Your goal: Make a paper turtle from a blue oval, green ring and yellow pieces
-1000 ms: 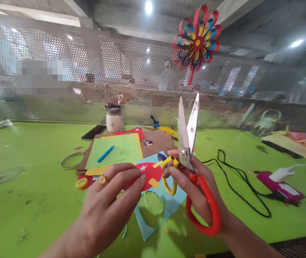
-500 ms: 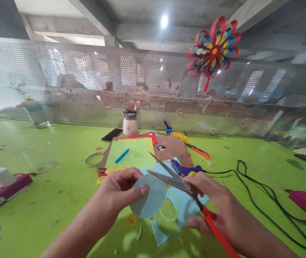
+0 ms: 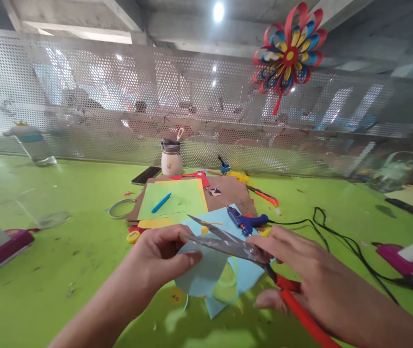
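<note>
Between thumb and fingers, my left hand (image 3: pixel 159 263) pinches a light blue paper disc (image 3: pixel 206 273). My right hand (image 3: pixel 296 275) is closed around a pair of scissors (image 3: pixel 242 249) with red handles. The blades point left, slightly parted, and cross over the top edge of the disc, near my left fingertips. Beneath and behind the disc lies a larger light blue sheet (image 3: pixel 253 270) with a cut-out that shows the green table. A blue glue gun (image 3: pixel 244 220) rests just beyond the scissors.
A blue pen (image 3: pixel 161 203) lies on green paper (image 3: pixel 188 193) over brown cardboard (image 3: pixel 233 195). Behind stand a white bottle (image 3: pixel 172 159) and a phone (image 3: pixel 146 175). An orange cutter (image 3: pixel 264 195) and black cable (image 3: pixel 351 246) are right; purple power strips (image 3: pixel 5 249) sit at the sides.
The scissors' blades have closed partway and shifted left over the disc's top edge. My left hand keeps its pinch. The whole view has tilted down slightly.
</note>
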### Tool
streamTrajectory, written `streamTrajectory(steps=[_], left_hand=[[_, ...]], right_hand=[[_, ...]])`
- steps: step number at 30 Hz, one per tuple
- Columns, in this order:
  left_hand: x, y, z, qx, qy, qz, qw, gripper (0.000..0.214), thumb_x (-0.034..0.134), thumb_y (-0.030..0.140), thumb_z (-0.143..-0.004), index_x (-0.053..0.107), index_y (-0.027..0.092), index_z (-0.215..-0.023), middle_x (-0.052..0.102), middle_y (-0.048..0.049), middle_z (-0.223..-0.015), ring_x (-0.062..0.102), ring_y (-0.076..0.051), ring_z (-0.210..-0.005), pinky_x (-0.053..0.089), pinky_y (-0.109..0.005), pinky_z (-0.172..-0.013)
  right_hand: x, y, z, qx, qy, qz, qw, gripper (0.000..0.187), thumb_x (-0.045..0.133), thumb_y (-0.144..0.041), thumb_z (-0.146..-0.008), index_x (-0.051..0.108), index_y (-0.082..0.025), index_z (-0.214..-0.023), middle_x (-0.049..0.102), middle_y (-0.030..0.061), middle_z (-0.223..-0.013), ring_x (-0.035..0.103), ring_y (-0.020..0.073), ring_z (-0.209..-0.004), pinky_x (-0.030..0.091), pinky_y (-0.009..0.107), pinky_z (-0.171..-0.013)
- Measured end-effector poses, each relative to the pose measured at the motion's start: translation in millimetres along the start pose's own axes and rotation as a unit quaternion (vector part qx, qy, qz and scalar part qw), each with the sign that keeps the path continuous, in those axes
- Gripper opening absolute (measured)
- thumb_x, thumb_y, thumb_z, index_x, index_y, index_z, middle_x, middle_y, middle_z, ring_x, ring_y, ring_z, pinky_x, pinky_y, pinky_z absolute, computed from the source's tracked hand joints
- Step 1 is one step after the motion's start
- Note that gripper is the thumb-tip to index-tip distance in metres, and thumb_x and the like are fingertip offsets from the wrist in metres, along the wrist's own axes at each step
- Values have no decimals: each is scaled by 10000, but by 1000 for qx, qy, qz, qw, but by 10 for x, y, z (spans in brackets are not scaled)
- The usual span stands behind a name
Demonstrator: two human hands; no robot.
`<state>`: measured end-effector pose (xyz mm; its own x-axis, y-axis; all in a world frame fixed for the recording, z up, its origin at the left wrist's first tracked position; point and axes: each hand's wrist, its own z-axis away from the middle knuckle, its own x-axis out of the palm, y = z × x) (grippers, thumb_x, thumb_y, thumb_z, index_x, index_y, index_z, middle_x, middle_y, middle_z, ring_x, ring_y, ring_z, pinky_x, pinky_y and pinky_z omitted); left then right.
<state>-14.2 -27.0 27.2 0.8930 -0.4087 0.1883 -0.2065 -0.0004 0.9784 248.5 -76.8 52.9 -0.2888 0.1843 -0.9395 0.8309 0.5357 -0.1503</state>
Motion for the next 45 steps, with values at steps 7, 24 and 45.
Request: streamTrajectory(steps=[7, 24, 45], left_hand=[[-22, -2, 3, -14, -12, -5, 1000, 137, 790, 215, -721, 679, 162, -659, 587, 29, -671, 528, -77, -615, 435, -142, -549], [-7, -4, 15, -41, 1, -17, 999, 153, 824, 270, -672, 723, 169, -724, 627, 7, -708, 548, -114, -671, 466, -186, -603], [-15, -9, 17, -21, -19, -53, 998, 155, 796, 263, -707, 680, 160, -697, 606, 6, -711, 543, -124, -679, 435, -213, -615]], right_hand=[[-10, -5, 2, 9, -24, 7, 1000, 615, 665, -626, -769, 595, -225, -1230, 670, 142, -1130, 700, 298, -931, 621, 378, -688], [2, -1, 13, 2, -8, 6, 1000, 599, 676, -627, -760, 609, -233, -1206, 696, 124, -1070, 714, 289, -876, 614, 349, -639], [-13, 14, 55, -4, 6, -15, 1000, 546, 660, -618, -780, 648, -254, -1186, 712, 88, -969, 721, 256, -796, 609, 322, -637]])
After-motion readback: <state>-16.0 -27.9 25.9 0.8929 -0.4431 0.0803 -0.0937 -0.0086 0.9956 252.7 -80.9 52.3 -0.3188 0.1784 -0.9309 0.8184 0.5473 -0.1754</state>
